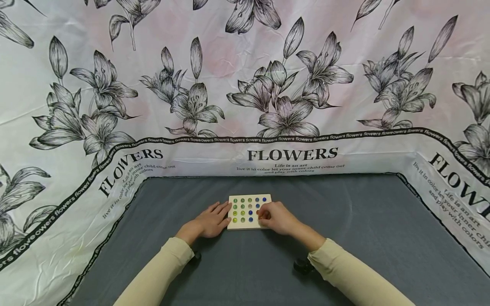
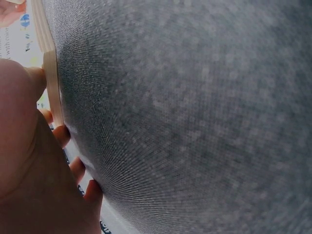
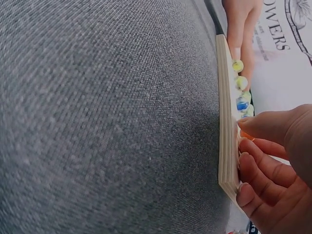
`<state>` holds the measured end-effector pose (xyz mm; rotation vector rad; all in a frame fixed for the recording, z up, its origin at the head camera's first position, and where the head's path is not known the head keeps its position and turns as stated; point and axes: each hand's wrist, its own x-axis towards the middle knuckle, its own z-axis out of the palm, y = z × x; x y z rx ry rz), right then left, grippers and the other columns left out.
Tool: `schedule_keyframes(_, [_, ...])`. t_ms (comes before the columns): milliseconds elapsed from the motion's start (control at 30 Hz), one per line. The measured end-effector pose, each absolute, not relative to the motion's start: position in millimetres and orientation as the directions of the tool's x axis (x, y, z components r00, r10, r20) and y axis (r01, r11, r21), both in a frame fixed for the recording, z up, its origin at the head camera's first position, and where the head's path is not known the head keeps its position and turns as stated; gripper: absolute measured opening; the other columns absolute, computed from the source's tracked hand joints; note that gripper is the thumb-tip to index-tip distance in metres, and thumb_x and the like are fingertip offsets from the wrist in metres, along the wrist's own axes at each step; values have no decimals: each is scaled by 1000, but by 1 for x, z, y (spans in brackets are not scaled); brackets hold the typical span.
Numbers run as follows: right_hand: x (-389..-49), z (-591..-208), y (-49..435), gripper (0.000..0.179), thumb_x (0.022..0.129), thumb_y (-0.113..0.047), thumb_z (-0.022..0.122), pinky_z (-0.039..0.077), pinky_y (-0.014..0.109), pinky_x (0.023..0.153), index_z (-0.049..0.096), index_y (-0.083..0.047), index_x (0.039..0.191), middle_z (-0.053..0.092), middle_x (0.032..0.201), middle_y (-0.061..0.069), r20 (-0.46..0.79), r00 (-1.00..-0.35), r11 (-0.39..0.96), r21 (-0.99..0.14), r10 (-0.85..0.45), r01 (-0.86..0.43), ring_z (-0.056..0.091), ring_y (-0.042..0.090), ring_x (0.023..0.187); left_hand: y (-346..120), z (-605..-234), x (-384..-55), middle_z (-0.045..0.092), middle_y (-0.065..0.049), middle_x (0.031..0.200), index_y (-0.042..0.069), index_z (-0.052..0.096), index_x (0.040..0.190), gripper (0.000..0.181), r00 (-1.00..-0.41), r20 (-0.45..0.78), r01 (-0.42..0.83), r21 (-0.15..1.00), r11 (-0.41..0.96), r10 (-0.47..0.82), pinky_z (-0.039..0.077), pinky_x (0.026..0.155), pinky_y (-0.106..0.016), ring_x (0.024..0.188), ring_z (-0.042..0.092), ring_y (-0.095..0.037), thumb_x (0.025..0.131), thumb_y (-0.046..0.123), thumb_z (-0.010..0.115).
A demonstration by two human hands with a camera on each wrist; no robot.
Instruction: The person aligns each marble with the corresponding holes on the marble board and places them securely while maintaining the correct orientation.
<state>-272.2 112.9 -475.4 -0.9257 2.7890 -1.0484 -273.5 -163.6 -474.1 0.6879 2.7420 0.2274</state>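
Observation:
A pale wooden board (image 1: 246,227) lies flat on the grey cloth, bearing rows of glass marbles. Green marbles (image 1: 235,200) sit toward its far left, yellow marbles (image 1: 235,213) nearer on the left, and blue marbles (image 1: 250,212) further right. My left hand (image 1: 211,220) rests with extended fingers against the board's left edge; in the left wrist view its thumb (image 2: 36,80) touches the board's side. Over the board's near right part, my right hand (image 1: 278,216) pinches an orange marble (image 3: 247,134) between thumb and fingers, close over the surface. Those fingers cover the marble spots beneath them.
Grey cloth (image 1: 245,267) spreads around the board. Behind it rises a white and pink flower-printed cloth (image 1: 214,102) with lettering along its lower band. Dark wrist-worn devices (image 1: 303,266) show below both wrists.

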Motion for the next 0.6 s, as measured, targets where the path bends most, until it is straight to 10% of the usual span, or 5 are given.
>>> schedule_keyframes(600, [-269,-473,113,5,92,-4,74,56,27,68,75,-4,98,73,89,1,185,-815,591,-604,-548,-535,66,10,76,-166,-486,-280,14,-6,172,17,16,166,61,-844,-239,427,241,871,480,14,127,-51,158,9,-33,113,42,32])
